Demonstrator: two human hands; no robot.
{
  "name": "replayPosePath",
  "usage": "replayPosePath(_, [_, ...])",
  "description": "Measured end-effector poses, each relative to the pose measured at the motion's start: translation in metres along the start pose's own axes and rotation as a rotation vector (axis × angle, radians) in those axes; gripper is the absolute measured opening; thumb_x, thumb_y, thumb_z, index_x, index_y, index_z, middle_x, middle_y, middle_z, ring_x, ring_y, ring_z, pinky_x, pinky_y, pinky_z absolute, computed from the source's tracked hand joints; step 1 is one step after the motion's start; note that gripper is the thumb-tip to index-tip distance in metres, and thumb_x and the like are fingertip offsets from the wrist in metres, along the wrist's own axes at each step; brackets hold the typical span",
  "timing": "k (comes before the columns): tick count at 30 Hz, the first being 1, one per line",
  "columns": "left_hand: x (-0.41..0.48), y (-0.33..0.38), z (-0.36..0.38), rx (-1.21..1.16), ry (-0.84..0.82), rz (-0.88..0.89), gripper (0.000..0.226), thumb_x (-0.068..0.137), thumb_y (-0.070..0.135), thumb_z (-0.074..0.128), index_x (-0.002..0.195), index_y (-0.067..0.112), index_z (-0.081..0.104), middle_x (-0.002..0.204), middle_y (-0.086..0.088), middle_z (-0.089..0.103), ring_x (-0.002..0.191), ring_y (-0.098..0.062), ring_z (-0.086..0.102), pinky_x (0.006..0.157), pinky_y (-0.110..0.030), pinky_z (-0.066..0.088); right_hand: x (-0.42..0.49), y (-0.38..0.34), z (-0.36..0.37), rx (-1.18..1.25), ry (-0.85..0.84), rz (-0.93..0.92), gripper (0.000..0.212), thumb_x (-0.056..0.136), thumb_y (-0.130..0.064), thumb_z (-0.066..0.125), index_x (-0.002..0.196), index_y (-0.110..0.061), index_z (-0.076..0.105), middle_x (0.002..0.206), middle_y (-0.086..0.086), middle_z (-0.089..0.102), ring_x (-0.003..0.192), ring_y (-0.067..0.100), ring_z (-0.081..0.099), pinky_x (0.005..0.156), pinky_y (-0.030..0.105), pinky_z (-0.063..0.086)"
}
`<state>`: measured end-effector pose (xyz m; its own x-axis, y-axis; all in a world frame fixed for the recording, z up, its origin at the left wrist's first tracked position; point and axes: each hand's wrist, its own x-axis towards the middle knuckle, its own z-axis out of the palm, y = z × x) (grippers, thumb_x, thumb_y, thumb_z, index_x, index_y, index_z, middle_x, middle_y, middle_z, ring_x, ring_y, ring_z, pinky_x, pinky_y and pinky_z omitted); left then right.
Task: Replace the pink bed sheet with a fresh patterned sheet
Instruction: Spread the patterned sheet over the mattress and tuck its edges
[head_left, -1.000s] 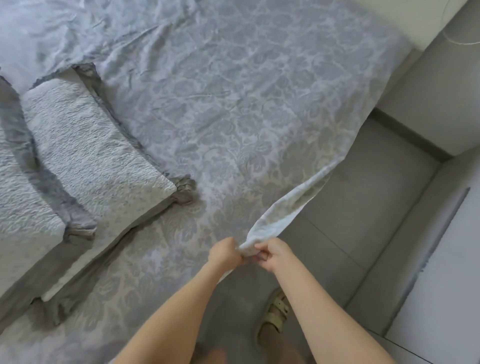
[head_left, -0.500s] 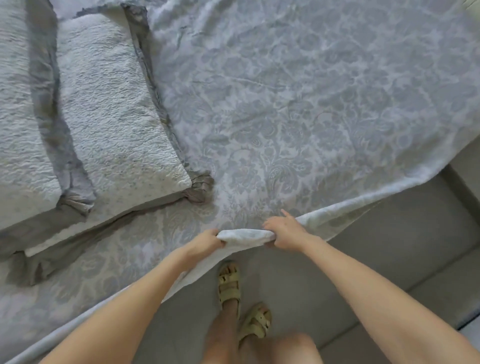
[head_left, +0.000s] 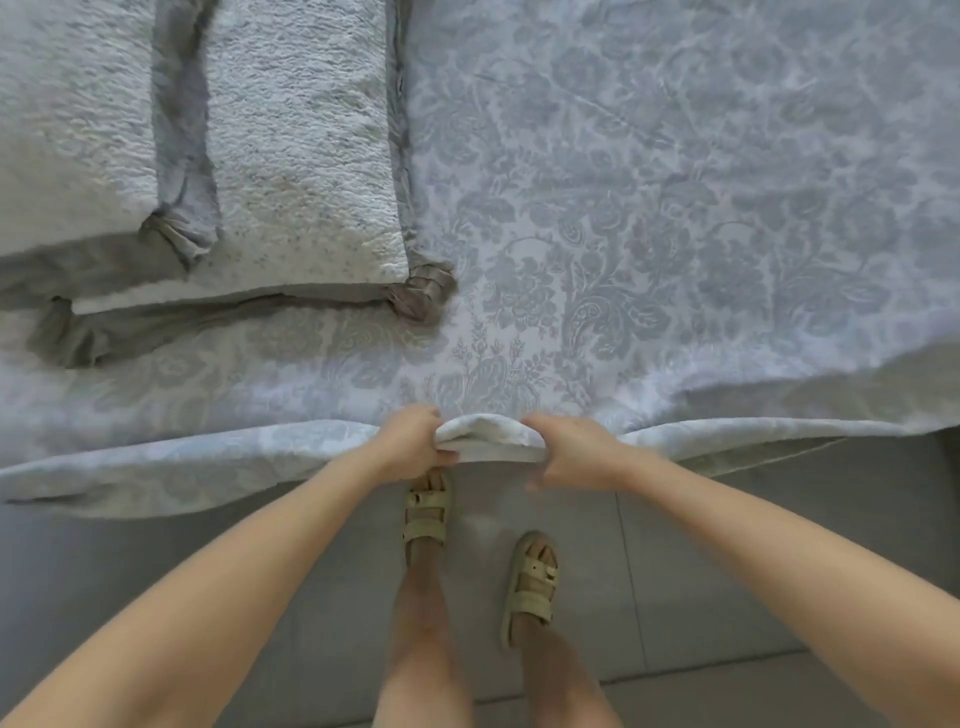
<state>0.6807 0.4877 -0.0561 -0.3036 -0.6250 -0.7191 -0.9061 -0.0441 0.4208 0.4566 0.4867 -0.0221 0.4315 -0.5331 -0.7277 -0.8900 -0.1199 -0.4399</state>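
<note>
Nearest me, the person stands on the grey tiled floor in two pale strapped sandals, the left sandal a step ahead of the right sandal and almost under the bed's edge. Both bare forearms reach forward to that edge.

The left hand grips the near hem of the patterned sheet, fingers curled over the top of the cloth and thumb tucked beneath. The right hand grips the same hem just to the right, its fingers bent over the fold. Its underside is blurred, so I cannot tell where the thumb sits. Between the two hands the hem is bunched into a thick roll.

A second ago the hands were together, holding a corner lifted out over the floor. Now they are a little apart and the hem runs along the bedside, sagging at both ends.

Beyond, the grey-blue floral sheet lies spread over the bed. At the far left, two textured white pillows with grey borders rest on it side by side.
</note>
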Motion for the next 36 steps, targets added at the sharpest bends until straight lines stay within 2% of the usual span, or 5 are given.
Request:
replayPosePath(12, [-0.044, 0.016, -0.028, -0.322, -0.059, -0.056, 0.017, 0.092, 0.024, 0.050, 0.098, 0.009, 0.053, 0.093, -0.004, 0.056, 0.088, -0.025, 0.052, 0.073, -0.028, 0.037, -0.019, 0.001, -0.028, 0.163, 0.101, -0.094, 0.030, 0.093, -0.008, 0.046, 0.068, -0.020, 0.034, 0.068, -0.005, 0.040, 0.065, 0.011, 0.036, 0.061, 0.027, 0.027])
replayPosePath(17, [-0.050, 0.020, -0.026, -0.553, -0.175, -0.047, 0.093, 0.056, 0.061, 0.072, 0.134, 0.023, 0.039, 0.134, 0.005, 0.045, 0.122, -0.015, 0.044, 0.107, -0.039, 0.034, -0.015, -0.003, -0.029, 0.210, 0.157, -0.069, 0.029, 0.087, -0.002, 0.044, 0.068, -0.022, 0.033, 0.071, -0.006, 0.040, 0.073, 0.018, 0.039, 0.066, 0.030, 0.029])
replayPosePath(24, [-0.052, 0.022, -0.013, -1.028, 0.099, -0.182, 0.087, 0.070, 0.087, 0.011, 0.085, 0.012, 0.051, 0.063, -0.004, 0.040, 0.063, -0.019, 0.041, 0.112, -0.042, 0.028, -0.028, -0.013, -0.011, 0.587, 0.061, -0.032, 0.073, 0.070, -0.088, 0.033, 0.118, -0.035, 0.045, 0.119, -0.010, 0.053, 0.114, 0.012, 0.050, 0.101, 0.038, 0.037])
replayPosePath(28, [-0.055, 0.041, 0.012, -0.685, 0.183, -0.171, 0.086, 0.083, 0.076, 0.001, 0.101, 0.013, 0.058, 0.102, -0.010, 0.061, 0.100, -0.024, 0.056, 0.103, -0.039, 0.034, -0.034, -0.026, 0.004, 0.596, 0.077, 0.102, 0.087, 0.082, -0.071, 0.009, 0.148, -0.017, 0.029, 0.152, 0.000, 0.032, 0.141, 0.019, 0.027, 0.117, 0.042, 0.017])
replayPosePath(36, [-0.043, 0.028, 0.040, -0.269, 0.126, -0.140, 0.042, 0.102, 0.041, 0.021, 0.069, 0.020, 0.037, 0.067, 0.004, 0.043, 0.062, -0.013, 0.042, 0.061, -0.029, 0.032, -0.031, -0.025, 0.029, 0.226, -0.007, 0.116, 0.066, 0.096, -0.059, 0.010, 0.140, -0.023, 0.044, 0.144, -0.004, 0.046, 0.134, 0.020, 0.038, 0.107, 0.040, 0.026])
